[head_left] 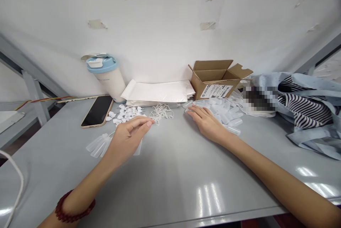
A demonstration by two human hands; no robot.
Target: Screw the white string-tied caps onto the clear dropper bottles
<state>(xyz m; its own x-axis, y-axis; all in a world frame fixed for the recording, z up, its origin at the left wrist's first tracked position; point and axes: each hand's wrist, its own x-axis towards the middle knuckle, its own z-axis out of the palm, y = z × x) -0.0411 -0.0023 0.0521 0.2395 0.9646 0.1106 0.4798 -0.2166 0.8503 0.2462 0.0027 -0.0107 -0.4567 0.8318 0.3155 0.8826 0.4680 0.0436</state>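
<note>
My left hand [130,134] is closed in a pinch, thumb against the fingers, beside a small tangle of white loop cords [161,112]. Whatever sits between its fingertips is too small to make out. Behind this hand lies a heap of small white plastic pieces [128,113]. Several translucent plastic sleeves [98,145] are laid out to its left, partly covered by the hand. My right hand [206,121] reaches with fingers stretched over the left edge of a pile of similar translucent sleeves [225,110], touching them.
A phone [97,111] and a tumbler with a blue lid [108,77] stand at the back left. White packets [160,92] and an open cardboard box [213,82] line the wall. At right lies a light-blue cloth bag [306,96] on the grey table [170,185].
</note>
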